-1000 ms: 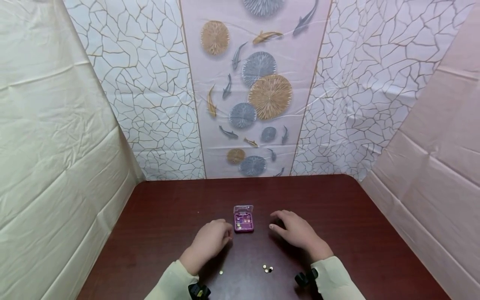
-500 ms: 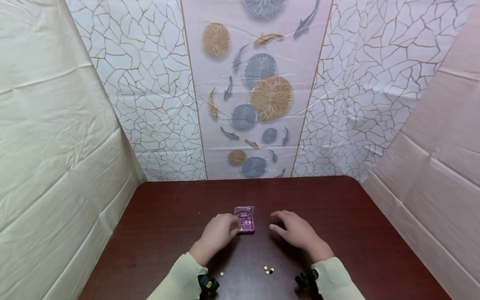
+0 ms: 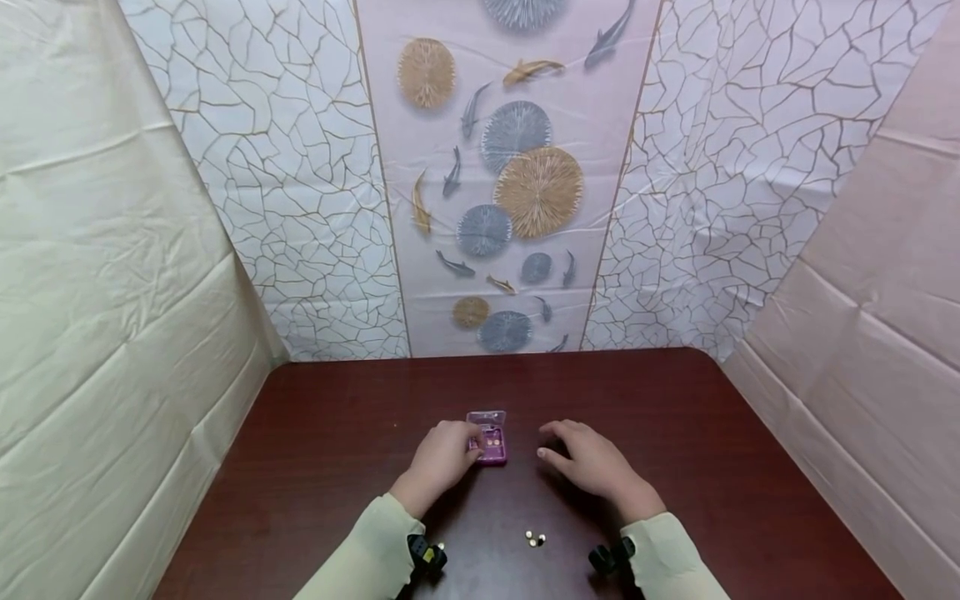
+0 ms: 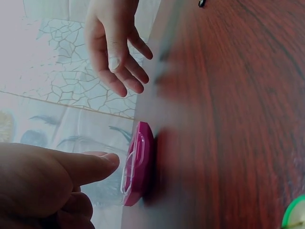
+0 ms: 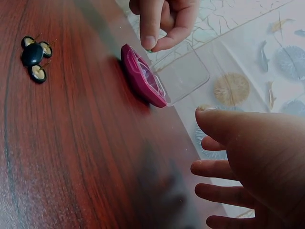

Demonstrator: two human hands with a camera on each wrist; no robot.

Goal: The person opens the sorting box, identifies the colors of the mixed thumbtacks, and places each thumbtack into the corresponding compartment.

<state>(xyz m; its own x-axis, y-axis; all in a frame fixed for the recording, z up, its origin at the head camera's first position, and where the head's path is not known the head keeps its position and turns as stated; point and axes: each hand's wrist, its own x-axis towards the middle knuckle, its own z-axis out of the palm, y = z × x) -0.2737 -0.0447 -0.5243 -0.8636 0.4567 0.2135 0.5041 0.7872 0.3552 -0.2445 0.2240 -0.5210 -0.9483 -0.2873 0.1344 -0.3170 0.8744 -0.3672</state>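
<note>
shows at lower left the left hand [image 4: 45, 188], with the thumb [image 4: 90, 167] stretched toward the pink case [image 4: 144, 167] and other fingers [image 4: 78, 204] bent beneath. places the thumb tip just beside the case's inner side. sets the case on the red-brown table [image 4: 228, 119], with a dark reflection next to it. shows at top the right hand [image 4: 114, 43], with fingers loosely spread and pointing down, apart from the case. includes cracked-pattern cloth [image 4: 62, 52] behind, a green-rimmed disc [image 4: 296, 217] cut off at lower right, and a black thing [image 4: 202, 3] at the top edge, too cropped to identify.
</note>
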